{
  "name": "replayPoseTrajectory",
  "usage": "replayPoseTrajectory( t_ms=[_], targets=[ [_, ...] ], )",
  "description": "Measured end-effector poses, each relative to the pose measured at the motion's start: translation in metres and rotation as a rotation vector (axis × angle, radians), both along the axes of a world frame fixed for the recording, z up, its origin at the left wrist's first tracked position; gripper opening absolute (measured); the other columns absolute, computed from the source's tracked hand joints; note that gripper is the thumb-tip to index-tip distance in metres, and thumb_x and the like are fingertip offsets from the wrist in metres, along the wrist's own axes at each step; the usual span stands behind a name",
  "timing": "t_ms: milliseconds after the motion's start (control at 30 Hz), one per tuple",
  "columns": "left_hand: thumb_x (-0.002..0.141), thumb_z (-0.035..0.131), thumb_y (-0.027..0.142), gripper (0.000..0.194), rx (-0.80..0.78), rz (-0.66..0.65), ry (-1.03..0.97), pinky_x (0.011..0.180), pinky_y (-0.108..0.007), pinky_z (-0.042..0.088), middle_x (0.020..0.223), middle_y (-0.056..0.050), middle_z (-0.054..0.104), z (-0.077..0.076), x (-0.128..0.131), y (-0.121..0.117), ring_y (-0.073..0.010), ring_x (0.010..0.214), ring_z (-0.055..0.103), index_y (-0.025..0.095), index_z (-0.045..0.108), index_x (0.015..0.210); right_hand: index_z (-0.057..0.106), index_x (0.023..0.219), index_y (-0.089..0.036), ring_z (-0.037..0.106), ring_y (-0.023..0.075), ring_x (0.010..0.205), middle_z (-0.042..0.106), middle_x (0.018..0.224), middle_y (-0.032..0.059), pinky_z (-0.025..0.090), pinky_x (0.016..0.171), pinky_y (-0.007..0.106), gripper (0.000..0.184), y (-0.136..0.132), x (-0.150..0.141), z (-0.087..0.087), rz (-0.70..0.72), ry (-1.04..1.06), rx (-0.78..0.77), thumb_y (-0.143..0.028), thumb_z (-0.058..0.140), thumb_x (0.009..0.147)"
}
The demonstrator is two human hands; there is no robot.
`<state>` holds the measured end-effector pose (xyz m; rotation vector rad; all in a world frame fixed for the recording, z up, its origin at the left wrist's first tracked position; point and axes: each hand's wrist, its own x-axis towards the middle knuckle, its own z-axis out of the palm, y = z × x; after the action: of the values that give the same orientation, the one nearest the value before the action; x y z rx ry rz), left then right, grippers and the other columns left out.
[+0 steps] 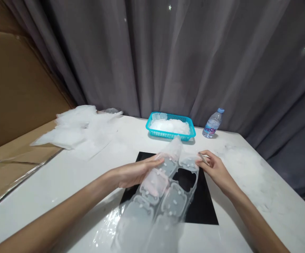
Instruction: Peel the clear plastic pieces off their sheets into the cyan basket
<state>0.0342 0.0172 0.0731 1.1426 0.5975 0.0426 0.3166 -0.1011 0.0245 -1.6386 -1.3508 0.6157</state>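
Observation:
A long translucent plastic sheet (pixel 165 196) with several rounded die-cut pieces lies over a black mat (pixel 205 207) in front of me. One piece is gone, leaving a dark hole. My left hand (pixel 136 172) grips the sheet's left side, with the fingers curled under it and the thumb on top. My right hand (pixel 214 167) rests at the sheet's upper right edge. Its fingers pinch a thin metal tool (pixel 203 157), maybe tweezers, pointing at the sheet.
A turquoise basket (pixel 191 130) of small clear pieces stands at the table's far side. A water bottle (pixel 212 124) stands to its right. Heaped plastic sheets (pixel 75 128) lie at the far left, loose scraps (pixel 241 165) on the right. Grey curtains hang behind, with cardboard at the left.

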Motion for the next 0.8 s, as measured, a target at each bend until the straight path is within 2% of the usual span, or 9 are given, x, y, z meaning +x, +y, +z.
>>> replayPoseTrajectory(
  t_ms=[100, 200, 267, 333, 433, 500, 600, 667, 800],
  targets=[
    [0.097, 0.064, 0.051, 0.072, 0.047, 0.027, 0.061, 0.074, -0.038, 0.06, 0.103, -0.011, 0.079, -0.026, -0.003, 0.004, -0.0283, 0.089, 0.078, 0.026, 0.031, 0.156, 0.058, 0.102, -0.024, 0.065, 0.0229, 0.071, 0.067, 0.076, 0.0014, 0.051, 0.068, 0.034, 0.026, 0.012, 0.003, -0.028, -0.067, -0.125, 0.034, -0.046, 0.059, 0.088],
    [0.095, 0.066, 0.051, 0.07, 0.045, 0.039, 0.126, 0.073, -0.039, 0.06, 0.108, -0.014, 0.079, -0.041, -0.01, 0.006, -0.0296, 0.095, 0.078, 0.024, 0.033, 0.15, 0.062, 0.109, -0.025, 0.066, 0.0264, 0.083, 0.069, 0.097, 0.0059, 0.051, 0.074, 0.038, 0.025, 0.011, -0.008, -0.042, -0.1, -0.218, 0.037, -0.038, 0.06, 0.088],
    [0.093, 0.067, 0.053, 0.068, 0.052, 0.036, 0.126, 0.072, -0.039, 0.06, 0.111, -0.015, 0.078, -0.041, -0.015, 0.003, -0.0299, 0.098, 0.078, 0.023, 0.036, 0.145, 0.064, 0.11, -0.026, 0.066, 0.0276, 0.092, 0.065, 0.109, 0.0081, 0.052, 0.079, 0.04, 0.023, 0.002, -0.023, -0.037, -0.089, -0.288, 0.056, -0.037, 0.061, 0.091],
    [0.091, 0.072, 0.051, 0.07, 0.078, 0.005, 0.097, 0.072, -0.036, 0.059, 0.114, -0.015, 0.076, -0.036, -0.021, 0.0, -0.0292, 0.098, 0.077, 0.022, 0.036, 0.143, 0.065, 0.109, -0.026, 0.065, 0.0271, 0.097, 0.061, 0.115, 0.0097, 0.052, 0.082, 0.04, 0.021, -0.012, -0.043, -0.026, 0.003, -0.389, 0.098, -0.042, 0.061, 0.096],
    [0.083, 0.082, 0.038, 0.082, 0.174, -0.077, 0.091, 0.074, -0.033, 0.058, 0.109, -0.01, 0.075, -0.03, -0.029, 0.0, -0.0269, 0.097, 0.076, 0.024, 0.032, 0.147, 0.064, 0.108, -0.027, 0.062, 0.0293, 0.111, 0.06, 0.123, 0.0095, 0.055, 0.086, 0.04, 0.029, -0.035, -0.073, -0.011, 0.366, -0.528, 0.098, -0.052, 0.068, 0.094],
    [0.079, 0.085, 0.035, 0.086, 0.245, -0.087, 0.145, 0.073, -0.033, 0.059, 0.095, -0.002, 0.073, -0.031, -0.036, 0.004, -0.0263, 0.091, 0.077, 0.026, 0.032, 0.146, 0.061, 0.114, -0.028, 0.061, 0.0304, 0.117, 0.064, 0.12, 0.0069, 0.055, 0.091, 0.042, 0.034, -0.046, -0.086, -0.007, 0.53, -0.609, 0.054, -0.054, 0.07, 0.094],
    [0.078, 0.086, 0.041, 0.084, 0.285, -0.063, 0.214, 0.066, -0.034, 0.061, 0.083, 0.005, 0.066, -0.039, -0.042, 0.011, -0.0262, 0.076, 0.078, 0.029, 0.031, 0.142, 0.058, 0.114, -0.027, 0.061, 0.0275, 0.121, 0.068, 0.114, 0.003, 0.053, 0.098, 0.041, 0.014, -0.05, -0.092, -0.007, 0.615, -0.679, 0.019, -0.026, 0.063, 0.101],
    [0.081, 0.084, 0.045, 0.084, 0.292, -0.077, 0.222, 0.066, -0.036, 0.063, 0.079, 0.005, 0.067, -0.043, -0.044, 0.014, -0.0271, 0.072, 0.078, 0.03, 0.027, 0.142, 0.057, 0.111, -0.025, 0.062, 0.0265, 0.119, 0.069, 0.113, 0.0031, 0.053, 0.098, 0.04, 0.019, -0.048, -0.091, -0.009, 0.645, -0.715, 0.019, -0.011, 0.057, 0.099],
    [0.085, 0.081, 0.046, 0.082, 0.268, -0.136, 0.233, 0.069, -0.038, 0.065, 0.075, 0.003, 0.071, -0.04, -0.043, 0.01, -0.0296, 0.071, 0.08, 0.03, 0.023, 0.141, 0.056, 0.109, -0.023, 0.065, 0.0265, 0.112, 0.069, 0.111, 0.0052, 0.054, 0.089, 0.038, 0.009, -0.048, -0.089, -0.007, 0.611, -0.714, -0.038, -0.029, 0.061, 0.103]
  ],
)
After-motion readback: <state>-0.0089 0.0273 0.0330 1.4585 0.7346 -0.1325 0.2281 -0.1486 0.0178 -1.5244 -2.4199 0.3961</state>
